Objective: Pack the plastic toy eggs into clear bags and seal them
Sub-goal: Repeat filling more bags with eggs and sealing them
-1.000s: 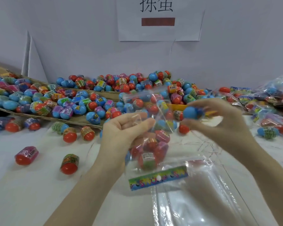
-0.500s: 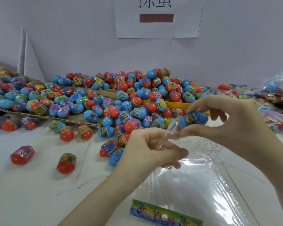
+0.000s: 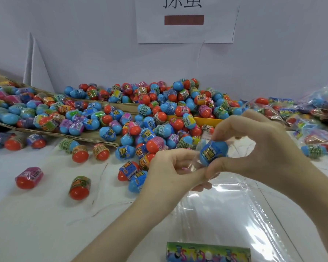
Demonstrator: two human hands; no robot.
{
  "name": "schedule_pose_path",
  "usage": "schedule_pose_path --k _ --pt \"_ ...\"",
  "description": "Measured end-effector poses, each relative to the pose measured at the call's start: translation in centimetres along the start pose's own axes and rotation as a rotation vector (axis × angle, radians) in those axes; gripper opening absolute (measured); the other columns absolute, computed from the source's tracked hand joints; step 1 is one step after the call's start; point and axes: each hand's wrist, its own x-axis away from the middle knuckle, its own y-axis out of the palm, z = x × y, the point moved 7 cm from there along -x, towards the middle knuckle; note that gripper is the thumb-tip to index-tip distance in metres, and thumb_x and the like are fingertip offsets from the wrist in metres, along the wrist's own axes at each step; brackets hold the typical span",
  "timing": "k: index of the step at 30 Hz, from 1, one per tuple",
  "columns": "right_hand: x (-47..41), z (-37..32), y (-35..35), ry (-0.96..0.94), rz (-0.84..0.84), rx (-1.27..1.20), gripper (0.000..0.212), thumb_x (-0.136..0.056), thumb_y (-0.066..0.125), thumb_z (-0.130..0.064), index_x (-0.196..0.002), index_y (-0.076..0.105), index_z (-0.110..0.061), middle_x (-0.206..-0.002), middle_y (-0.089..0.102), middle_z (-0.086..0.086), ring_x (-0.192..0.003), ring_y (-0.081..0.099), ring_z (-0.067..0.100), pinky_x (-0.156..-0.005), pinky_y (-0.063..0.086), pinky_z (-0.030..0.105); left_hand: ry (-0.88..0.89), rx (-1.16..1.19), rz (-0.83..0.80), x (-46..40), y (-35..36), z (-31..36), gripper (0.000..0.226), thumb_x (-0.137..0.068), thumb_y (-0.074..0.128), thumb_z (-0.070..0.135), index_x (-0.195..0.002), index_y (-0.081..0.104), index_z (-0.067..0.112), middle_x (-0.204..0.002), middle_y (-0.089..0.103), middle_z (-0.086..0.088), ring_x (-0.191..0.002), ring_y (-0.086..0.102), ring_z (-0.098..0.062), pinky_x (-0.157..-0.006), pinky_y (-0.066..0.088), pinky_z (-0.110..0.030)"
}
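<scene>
**Both hands at the mouth of a clear bag, one blue egg between them**

The left hand (image 3: 170,171) pinches the near edge of the clear bag (image 3: 225,210) with curled fingers and thumb. The right hand (image 3: 254,148) holds a blue egg (image 3: 213,151) between thumb and forefinger, just at the bag's opening; the thin plastic wraps partly over the egg, and whether the egg is already inside cannot be told. The two hands touch at the thumbs.

The bag lies flat on the white table (image 3: 45,224), running toward the camera, with a colourful printed strip (image 3: 208,252) at its near end.

Behind the hands a large heap of eggs (image 3: 159,110), blue and red with printed wrappers, spreads across a sheet of cardboard (image 3: 95,138) and a yellow tray (image 3: 206,121). Loose eggs lie on the table to the left, among them a red and pink one (image 3: 29,177) and a red and green one (image 3: 79,187). Filled bags (image 3: 301,114) are piled at the right. A paper sign (image 3: 186,19) hangs on the wall above.
</scene>
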Motion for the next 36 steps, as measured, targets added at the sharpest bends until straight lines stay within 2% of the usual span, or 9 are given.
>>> schedule_pose_path --k 3,7,12,18,21,25,28,31,36 --pt "0.0 0.8 0.6 0.068 -0.048 -0.153 0.043 -0.043 0.056 -0.062 -0.077 0.051 -0.036 -0.077 0.062 -0.008 -0.073 0.054 0.008 -0.063 0.042 0.01 0.071 -0.091 -0.008 0.0 0.1 0.5 0.019 -0.054 0.072 0.032 -0.072 0.071 0.025 -0.058 0.069 0.005 -0.051 0.064 -0.005 -0.047 0.047 -0.012" --pt "0.0 1.4 1.0 0.141 -0.046 -0.301 0.045 -0.041 0.06 -0.058 -0.076 0.052 -0.031 -0.078 0.064 -0.01 -0.073 0.058 -0.001 -0.059 0.038 0.002 0.094 -0.14 -0.014 0.0 0.1 0.7 0.025 -0.054 0.072 0.037 -0.075 0.073 0.025 -0.062 0.07 0.005 -0.053 0.062 -0.003 -0.047 0.044 -0.01" --pt "-0.1 1.6 1.2 0.192 0.054 -0.299 0.046 -0.041 0.058 -0.062 -0.07 0.058 -0.027 -0.062 0.063 -0.007 -0.058 0.054 -0.001 -0.054 0.039 0.005 0.122 -0.2 0.026 0.0 0.0 0.5 0.021 -0.058 0.073 0.038 -0.077 0.071 0.031 -0.065 0.07 0.011 -0.061 0.067 -0.008 -0.054 0.05 -0.014" --pt "0.1 1.9 0.8 0.27 0.14 -0.28 0.05 -0.041 0.055 -0.066 -0.071 0.055 -0.026 -0.062 0.062 -0.009 -0.057 0.056 -0.001 -0.054 0.042 0.007 0.109 -0.149 0.041 -0.1 -0.4 0.1 0.018 -0.069 0.075 0.01 -0.082 0.07 0.022 -0.07 0.072 0.0 -0.064 0.069 -0.015 -0.059 0.056 -0.021" --pt "0.1 1.6 1.0 0.239 0.144 -0.203 0.048 -0.042 0.053 -0.068 -0.068 0.055 -0.029 -0.068 0.062 -0.009 -0.067 0.058 0.008 -0.068 0.048 0.021 0.117 -0.155 0.063 -0.1 -0.5 0.0 0.02 -0.07 0.075 0.01 -0.081 0.071 0.025 -0.069 0.072 0.002 -0.066 0.07 -0.016 -0.063 0.058 -0.026" --pt "-0.1 0.8 1.7 0.172 0.058 -0.184 0.048 -0.054 0.043 -0.069 -0.07 0.061 -0.028 -0.069 0.065 -0.004 -0.078 0.058 0.019 -0.082 0.042 0.051 0.139 -0.202 0.062 0.0 -0.3 0.4 0.018 -0.064 0.078 0.024 -0.081 0.071 0.026 -0.066 0.07 0.014 -0.06 0.064 0.001 -0.056 0.049 -0.011" --pt "-0.2 0.9 2.0 0.154 -0.061 -0.252 0.058 -0.069 0.028 -0.064 -0.076 0.069 -0.023 -0.073 0.066 0.007 -0.074 0.058 0.017 -0.078 0.046 0.041 0.054 -0.151 0.078 -0.2 -0.7 -0.2 0.026 -0.054 0.071 0.041 -0.076 0.069 0.028 -0.066 0.071 0.009 -0.062 0.068 -0.007 -0.055 0.054 -0.017" --pt "0.0 1.3 2.4 0.197 -0.139 -0.376 0.046 -0.067 0.025 -0.066 -0.074 0.065 -0.044 -0.084 0.065 -0.016 -0.084 0.055 0.0 -0.074 0.044 0.023 -0.02 -0.091 0.06 -0.4 -0.8 -0.5 0.027 -0.053 0.071 0.039 -0.076 0.068 0.023 -0.065 0.071 0.004 -0.058 0.068 -0.007 -0.051 0.052 -0.015" --pt "0.5 1.0 3.5 0.166 -0.305 -0.259 0.042 -0.05 0.049 -0.074 -0.089 0.058 -0.062 -0.093 0.053 -0.034 -0.095 0.042 -0.005 -0.086 0.037 0.033 0.004 -0.101 0.022 -0.5 -0.9 -0.3 0.014 -0.065 0.073 0.032 -0.073 0.072 0.021 -0.06 0.067 -0.004 -0.056 0.065 -0.012 -0.05 0.048 -0.014"
